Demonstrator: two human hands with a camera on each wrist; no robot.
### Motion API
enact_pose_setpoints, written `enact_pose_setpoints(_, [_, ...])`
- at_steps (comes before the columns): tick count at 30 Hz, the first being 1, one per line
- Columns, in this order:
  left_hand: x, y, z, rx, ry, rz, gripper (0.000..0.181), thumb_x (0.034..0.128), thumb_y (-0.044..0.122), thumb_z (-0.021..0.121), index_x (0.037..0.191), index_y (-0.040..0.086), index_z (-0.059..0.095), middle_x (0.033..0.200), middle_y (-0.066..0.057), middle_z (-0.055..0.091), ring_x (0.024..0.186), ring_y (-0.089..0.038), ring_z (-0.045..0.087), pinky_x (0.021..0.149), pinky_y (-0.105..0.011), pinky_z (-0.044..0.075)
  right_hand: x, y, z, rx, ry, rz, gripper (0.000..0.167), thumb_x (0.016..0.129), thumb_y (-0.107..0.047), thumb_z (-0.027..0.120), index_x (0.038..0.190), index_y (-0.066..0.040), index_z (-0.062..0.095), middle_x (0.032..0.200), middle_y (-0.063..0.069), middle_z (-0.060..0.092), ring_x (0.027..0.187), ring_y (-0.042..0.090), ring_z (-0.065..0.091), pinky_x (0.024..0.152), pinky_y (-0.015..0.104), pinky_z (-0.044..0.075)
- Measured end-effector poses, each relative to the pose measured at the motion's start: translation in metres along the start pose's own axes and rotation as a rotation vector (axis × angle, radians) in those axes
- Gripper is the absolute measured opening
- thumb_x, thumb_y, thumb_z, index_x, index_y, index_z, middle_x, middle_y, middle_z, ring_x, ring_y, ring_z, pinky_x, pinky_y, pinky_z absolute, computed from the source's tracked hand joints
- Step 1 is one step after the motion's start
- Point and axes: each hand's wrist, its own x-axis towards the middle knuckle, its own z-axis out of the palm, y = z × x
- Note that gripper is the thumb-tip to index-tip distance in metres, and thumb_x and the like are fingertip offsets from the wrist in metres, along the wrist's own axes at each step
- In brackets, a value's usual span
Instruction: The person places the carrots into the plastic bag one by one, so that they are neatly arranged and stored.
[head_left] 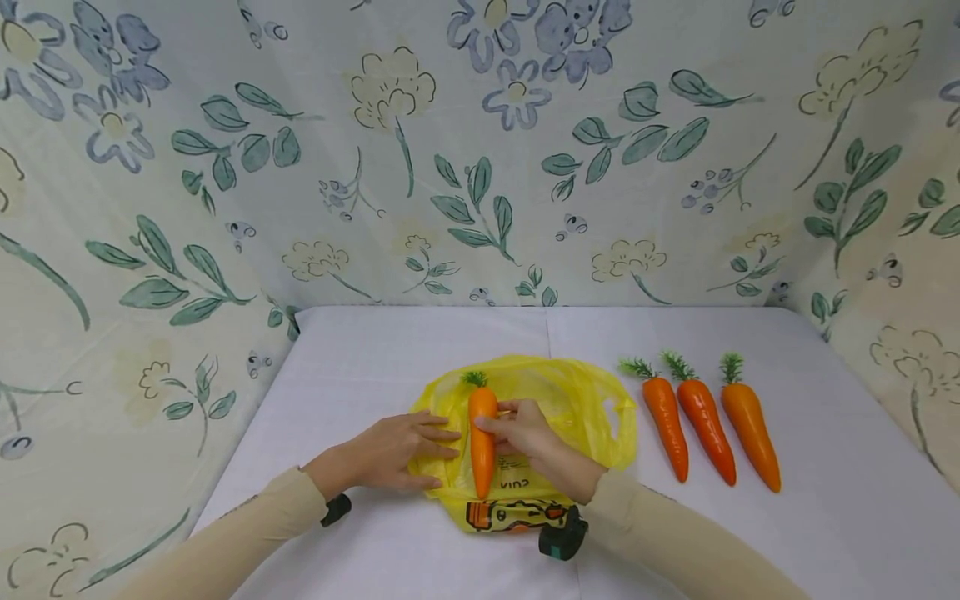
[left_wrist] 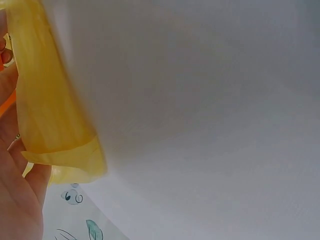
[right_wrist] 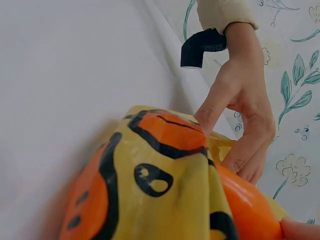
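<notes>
An orange toy carrot (head_left: 482, 442) with a green leafy top is held over the yellow plastic bag (head_left: 558, 392), its tip pointing toward the person. My right hand (head_left: 531, 433) pinches it from the right between thumb and fingers. At the bag's left side, my left hand (head_left: 401, 450) rests with fairly straight fingers spread on the plastic. The left wrist view shows those fingers (left_wrist: 10, 122) against the bag's edge. Seen from the right wrist, the printed bag front (right_wrist: 160, 175) covers part of the carrot (right_wrist: 250, 205).
To the right of the bag, three more toy carrots (head_left: 666, 429) (head_left: 707, 432) (head_left: 752, 437) lie side by side, leafy tops pointing away. A white cloth (head_left: 360, 350) covers the table. Floral fabric (head_left: 465, 167) hangs behind and at both sides. A dark camera sits at each wrist.
</notes>
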Motion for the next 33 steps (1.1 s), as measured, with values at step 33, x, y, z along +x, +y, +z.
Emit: enact_pose_setpoints(33, [-0.001,-0.001,0.002,-0.014,0.021,0.007,0.049,0.0948,0.048,0.063,0.135,0.019,0.066,0.145,0.002,0.054,0.140,-0.026,0.041,0.116,-0.047,0.030,0.005,0.009,0.013,-0.034,-0.009,0.002,0.061,0.086,-0.011,0.079,0.131,0.010,0.044,0.102,0.019,0.058,0.070,0.022,0.065,0.069,0.040,0.061])
